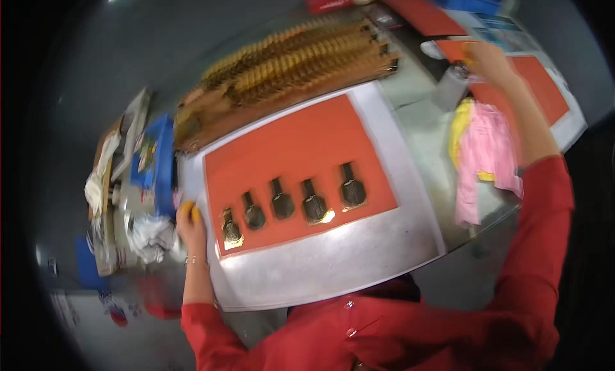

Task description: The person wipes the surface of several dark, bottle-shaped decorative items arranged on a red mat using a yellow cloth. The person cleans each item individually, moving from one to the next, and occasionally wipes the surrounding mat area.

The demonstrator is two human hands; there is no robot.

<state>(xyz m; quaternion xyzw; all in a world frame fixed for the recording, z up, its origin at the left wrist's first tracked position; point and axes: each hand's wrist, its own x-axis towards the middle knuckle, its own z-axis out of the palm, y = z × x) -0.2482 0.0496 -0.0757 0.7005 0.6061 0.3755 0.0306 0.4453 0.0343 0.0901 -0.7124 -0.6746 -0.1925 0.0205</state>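
Note:
An orange-red sheet (288,140) lies on a white board (333,259) in front of me. Several dark, round-bodied pieces with narrow necks (353,190) stand in a row on the sheet, some with gold-coloured edges. My left hand (191,231) is at the board's left edge, yellow-orange covering on its fingertips. Motion blur hides whether its fingers grip anything. Out to the far right, my right hand (492,65) reaches over another orange-red sheet (541,89), close to a greyish bottle (452,86). Yellow-orange shows at its fingertips too, and what they hold, if anything, is unclear.
Behind the board stands a long brown rack (301,60) with rows of yellowish pieces. A blue tray (154,160) and a crumpled white cloth (154,235) are on the left. Pink cloth (487,140) and yellow cloth (460,131) lie below my right forearm.

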